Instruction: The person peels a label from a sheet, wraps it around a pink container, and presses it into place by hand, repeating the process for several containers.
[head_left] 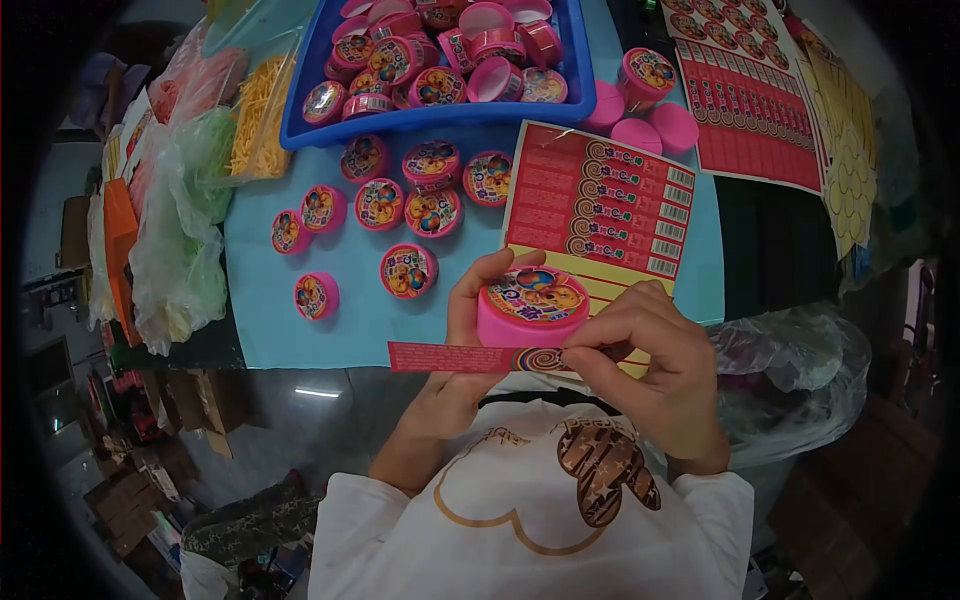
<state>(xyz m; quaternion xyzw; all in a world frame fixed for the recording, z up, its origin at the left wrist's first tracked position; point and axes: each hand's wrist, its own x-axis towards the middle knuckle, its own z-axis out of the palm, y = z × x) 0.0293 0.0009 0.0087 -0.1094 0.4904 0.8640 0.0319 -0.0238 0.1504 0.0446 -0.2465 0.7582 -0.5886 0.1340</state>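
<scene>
My left hand [450, 398] is wrapped round a pink round tub [508, 331], held upright with a cartoon label on its lid. Between the thumb and fingers of my right hand [655, 335] is the right part of a long red sticker strip [450, 358]. The strip crosses in front of the tub's lower side, and its left end sticks out free past the tub. Just beyond my hands lies a sheet of red strip stickers [545, 190], its lower part bare yellow backing.
A blue bin [430, 131] full of pink tubs stands at the back. Several labelled tubs [408, 271] are spread on the blue table cover [300, 345]. Plain pink tubs [673, 128] and more sticker sheets [745, 120] lie right, plastic bags [180, 240] left.
</scene>
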